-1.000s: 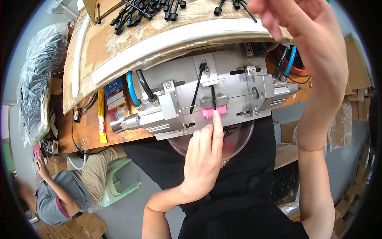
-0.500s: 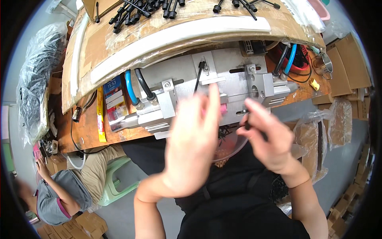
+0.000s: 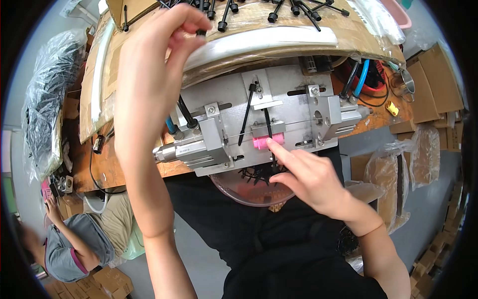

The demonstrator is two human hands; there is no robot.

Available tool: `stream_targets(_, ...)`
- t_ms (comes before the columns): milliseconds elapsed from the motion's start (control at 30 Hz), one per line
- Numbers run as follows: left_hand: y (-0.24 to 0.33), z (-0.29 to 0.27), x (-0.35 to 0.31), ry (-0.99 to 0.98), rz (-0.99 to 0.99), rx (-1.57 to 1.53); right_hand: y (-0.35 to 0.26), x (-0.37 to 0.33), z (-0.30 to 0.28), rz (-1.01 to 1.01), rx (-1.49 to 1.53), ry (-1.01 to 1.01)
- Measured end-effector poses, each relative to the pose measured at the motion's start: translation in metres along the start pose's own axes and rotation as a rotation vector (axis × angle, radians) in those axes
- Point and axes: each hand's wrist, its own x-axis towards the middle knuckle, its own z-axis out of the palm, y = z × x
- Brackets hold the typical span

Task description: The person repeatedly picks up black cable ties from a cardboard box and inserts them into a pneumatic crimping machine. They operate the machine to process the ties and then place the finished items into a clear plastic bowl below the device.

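Observation:
My left hand is raised over the cardboard at the upper left, its fingertips closed on a black rod with a thicker end; most of that rod is hidden. My right hand is at the metal fixture. Its index fingertip presses on a thin black rod lying across a pink block, and its thumb is apart, near the rod's lower end. Another black rod with a thick head leans on the plate to the left of the block.
Several black rods lie on the cardboard sheet along the back. Metal cylinders with hoses flank the plate. Below its front edge sits a clear bowl of black pieces. Another person sits at the left.
My left hand has moved from the fixture up and left to the rods on the cardboard. My right hand has moved left onto the pink block, where a black rod now lies.

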Motion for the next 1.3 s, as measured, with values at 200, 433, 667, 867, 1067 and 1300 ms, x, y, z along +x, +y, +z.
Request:
stream_targets(200, 0.087, 0.023, -0.105, 0.005, -0.177, -0.023, 0.013, 0.122, -0.055, -0.456, -0.442, 0.387)
stream_targets(433, 0.12, 0.079, -0.144, -0.253, -0.179, 0.134, 0.031, 0.228, -0.067, -0.405, -0.449, -0.03)
stream_targets(667, 0.12, 0.085, -0.144, -0.318, -0.225, 0.216, -0.01, 0.192, -0.101, -0.048, 0.061, 0.104)
stream_targets(867, 0.124, 0.085, -0.137, -0.309, -0.192, 0.289, 0.008, 0.134, -0.124, -0.188, 0.165, 0.255)
stream_targets(1067, 0.118, 0.084, -0.144, -0.285, -0.215, 0.243, 0.002, 0.052, -0.074, -0.179, 0.173, 0.276)
stream_targets(1300, 0.147, 0.059, -0.166, -0.306, -0.203, 0.121, 0.002, -0.019, 0.005, -0.01, 0.028, 0.219)
